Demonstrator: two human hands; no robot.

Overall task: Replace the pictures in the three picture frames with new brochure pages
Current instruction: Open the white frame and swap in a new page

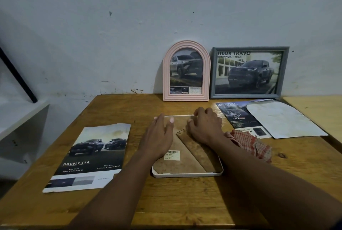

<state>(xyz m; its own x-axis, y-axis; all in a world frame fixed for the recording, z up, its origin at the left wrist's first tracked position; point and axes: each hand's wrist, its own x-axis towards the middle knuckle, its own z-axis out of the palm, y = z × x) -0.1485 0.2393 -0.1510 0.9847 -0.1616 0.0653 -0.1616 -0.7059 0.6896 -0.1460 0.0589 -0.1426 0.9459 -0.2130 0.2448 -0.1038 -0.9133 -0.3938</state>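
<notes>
Nearest, a white-rimmed picture frame (187,173) lies face down at the centre of the wooden surface (177,198), its brown fibreboard back with folding stand (199,148) upward. Both hands press on that back: the left hand (161,133) flat with fingers spread, the right hand (204,125) curled at the far edge, neither gripping anything. At 9 o'clock lies a "DOUBLE CAB" truck brochure page (90,157); at 3 o'clock a red checked cloth (253,143). Farther, at 2 o'clock, another brochure page (233,116) sits under a white sheet (283,120). At 12 o'clock, a pink arched frame (186,71) and a grey rectangular frame (249,72) lean on the wall.
</notes>
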